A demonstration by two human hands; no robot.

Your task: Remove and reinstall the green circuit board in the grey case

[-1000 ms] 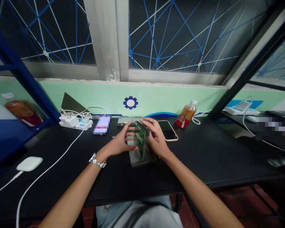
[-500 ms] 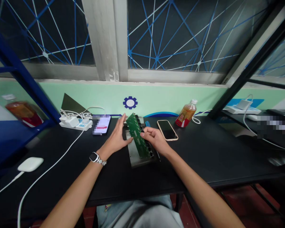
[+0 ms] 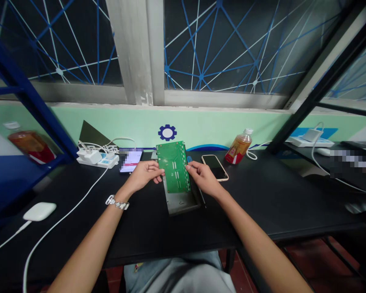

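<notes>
A green circuit board (image 3: 174,169) is held between my two hands, its flat face turned toward me. My left hand (image 3: 146,174) pinches its left edge with thumb and fingers. On the opposite edge, where a row of dark parts shows, my right hand (image 3: 202,176) is closed with thumb and fingertips. Below the board lies a shallow grey metal case (image 3: 183,205), partly covered by it. A screwdriver (image 3: 202,197) rests just right of the case, its blue handle partly hidden behind my right hand.
A phone in a pale case (image 3: 216,167) lies right of my hands, with a drink bottle (image 3: 239,146) behind it. At the left are a lit phone (image 3: 131,160), a power strip (image 3: 101,158) with white cables, and a white charger-like case (image 3: 39,211).
The board has turned from a steep tilt to face me more fully. My left hand, spread open before, has closed on its left edge. My right hand still holds the right edge.
</notes>
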